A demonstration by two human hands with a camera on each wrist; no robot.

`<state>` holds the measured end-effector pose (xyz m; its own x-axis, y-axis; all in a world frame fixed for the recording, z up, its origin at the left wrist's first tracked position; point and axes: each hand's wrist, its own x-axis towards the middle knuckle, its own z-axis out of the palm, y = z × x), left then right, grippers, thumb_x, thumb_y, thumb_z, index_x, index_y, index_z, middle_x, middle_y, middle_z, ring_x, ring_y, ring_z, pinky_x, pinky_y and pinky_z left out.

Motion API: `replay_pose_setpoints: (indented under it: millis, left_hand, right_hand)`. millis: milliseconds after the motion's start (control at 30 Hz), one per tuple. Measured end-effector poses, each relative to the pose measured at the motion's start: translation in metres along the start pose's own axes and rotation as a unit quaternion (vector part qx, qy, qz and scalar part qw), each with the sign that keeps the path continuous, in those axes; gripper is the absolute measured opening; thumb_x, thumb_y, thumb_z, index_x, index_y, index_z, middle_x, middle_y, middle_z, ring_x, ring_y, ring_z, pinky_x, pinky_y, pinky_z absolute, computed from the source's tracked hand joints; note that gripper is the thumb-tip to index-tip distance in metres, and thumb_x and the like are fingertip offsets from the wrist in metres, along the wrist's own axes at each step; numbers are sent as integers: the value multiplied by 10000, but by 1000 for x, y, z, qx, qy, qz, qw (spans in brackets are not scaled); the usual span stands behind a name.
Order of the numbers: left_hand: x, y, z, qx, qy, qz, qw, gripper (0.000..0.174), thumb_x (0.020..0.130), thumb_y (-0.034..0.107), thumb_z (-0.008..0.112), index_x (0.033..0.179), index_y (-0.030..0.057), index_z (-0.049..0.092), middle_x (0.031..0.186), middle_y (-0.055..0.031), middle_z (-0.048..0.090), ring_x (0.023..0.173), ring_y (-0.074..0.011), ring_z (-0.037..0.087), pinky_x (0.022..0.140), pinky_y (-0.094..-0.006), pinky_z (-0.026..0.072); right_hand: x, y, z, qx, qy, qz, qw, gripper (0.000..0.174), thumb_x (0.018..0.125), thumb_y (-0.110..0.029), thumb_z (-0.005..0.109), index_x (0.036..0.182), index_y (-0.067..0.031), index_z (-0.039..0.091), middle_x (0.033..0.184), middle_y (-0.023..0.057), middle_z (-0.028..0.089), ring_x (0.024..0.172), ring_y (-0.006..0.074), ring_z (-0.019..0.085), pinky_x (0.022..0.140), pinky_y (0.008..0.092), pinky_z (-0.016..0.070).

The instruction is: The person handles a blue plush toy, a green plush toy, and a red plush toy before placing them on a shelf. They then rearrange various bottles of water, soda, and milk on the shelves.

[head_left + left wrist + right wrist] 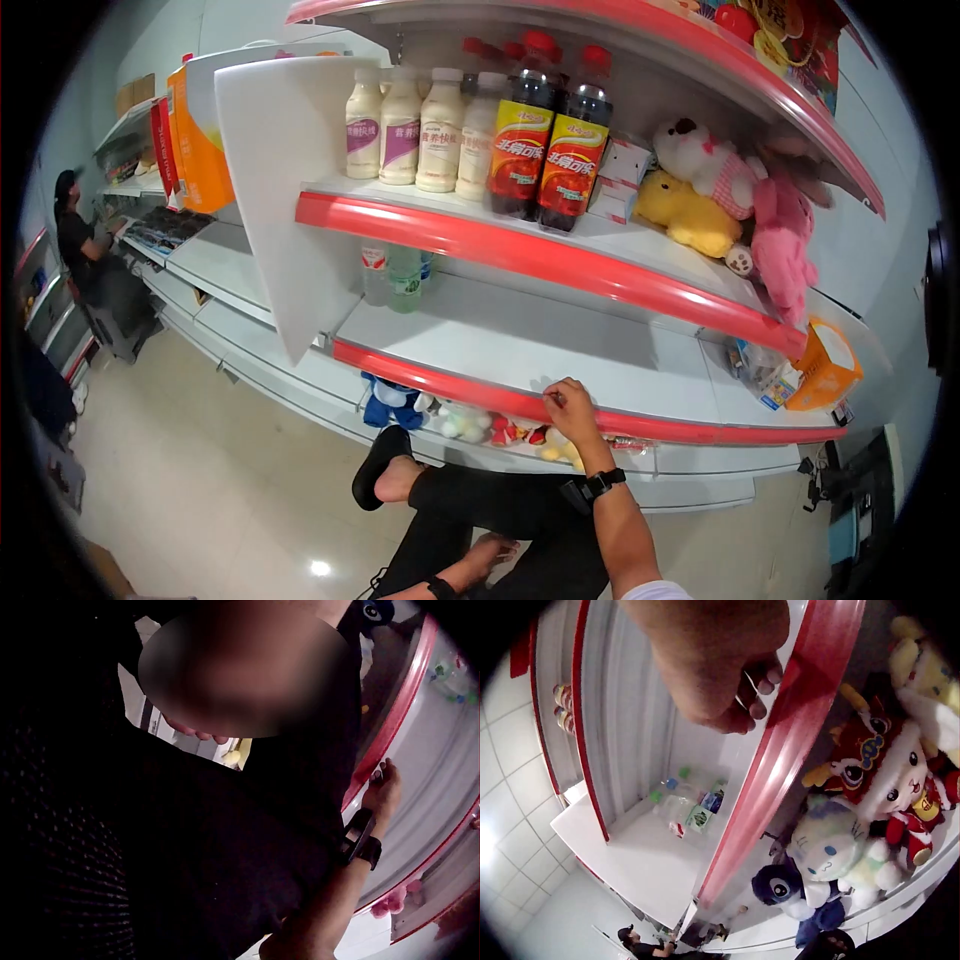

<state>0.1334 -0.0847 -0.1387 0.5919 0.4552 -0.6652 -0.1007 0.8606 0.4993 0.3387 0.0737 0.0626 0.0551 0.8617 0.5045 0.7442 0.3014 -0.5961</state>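
My right hand [570, 405] is at the red front edge of the lower shelf [480, 385], fingers loosely bent and holding nothing. Seen from the right wrist, the hand [724, 667] is over the red shelf edge [780, 750], with the fingertips close to it; whether they touch it is unclear. Low between the black-clad legs, my left hand [490, 552] holds nothing visible, its fingers slightly bent. Part of that hand is blurred in the left wrist view, where fingertips [201, 736] show beside dark cloth.
Milk bottles [440, 130] and dark cola bottles [520, 140] stand on the upper shelf, beside plush toys [690, 225]. Clear bottles [404, 280] stand on the lower shelf's left, an orange basket [826, 368] on its right. More plush toys [832, 851] sit below. A person [90, 250] is at far left.
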Motion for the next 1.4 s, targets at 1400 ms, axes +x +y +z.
replay_pose_setpoints:
  millis: [1400]
  left_hand:
    - [11, -7, -5, 19, 7, 53, 998, 152, 849, 103, 597, 932, -5, 664, 900, -83, 637, 773, -160, 585, 677, -278, 492]
  right_hand:
    - [1, 4, 4, -28, -8, -26, 999, 78, 736, -65, 617, 804, -28, 607, 787, 118, 575, 771, 291, 537, 712, 372, 441]
